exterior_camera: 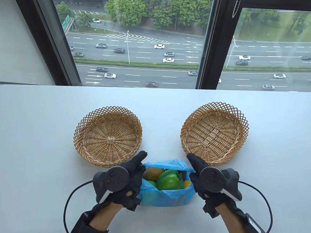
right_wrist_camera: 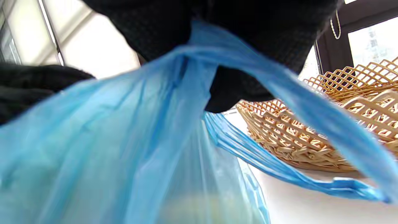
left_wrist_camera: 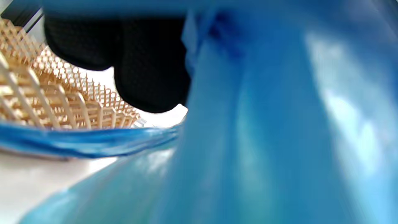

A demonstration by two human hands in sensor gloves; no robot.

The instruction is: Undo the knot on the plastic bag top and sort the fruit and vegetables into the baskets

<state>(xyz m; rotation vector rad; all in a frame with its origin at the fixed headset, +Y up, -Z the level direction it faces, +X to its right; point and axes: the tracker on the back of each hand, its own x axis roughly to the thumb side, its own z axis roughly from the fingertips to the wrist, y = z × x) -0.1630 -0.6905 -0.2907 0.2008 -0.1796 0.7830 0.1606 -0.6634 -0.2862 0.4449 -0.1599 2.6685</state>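
Observation:
A blue plastic bag (exterior_camera: 165,198) stands with its mouth wide on the table's near edge, between my two hands. Inside lie a green bell pepper (exterior_camera: 169,180), a brown fruit (exterior_camera: 153,172), a small green piece (exterior_camera: 150,183) and something yellow (exterior_camera: 187,184). My left hand (exterior_camera: 137,166) holds the bag's left rim; its fingers (left_wrist_camera: 149,68) sit against the blue plastic (left_wrist_camera: 264,124). My right hand (exterior_camera: 195,166) grips the right rim, and a strip of the bag (right_wrist_camera: 108,140) runs under its fingers (right_wrist_camera: 236,84). Both wicker baskets lie beyond the bag with nothing in them.
The left basket (exterior_camera: 79,129) sits just past my left fingertips, and its rim (left_wrist_camera: 46,102) shows close in the left wrist view. The right basket (exterior_camera: 243,124) lies tilted beyond my right hand, its side (right_wrist_camera: 311,137) close by. A window runs along the table's far edge.

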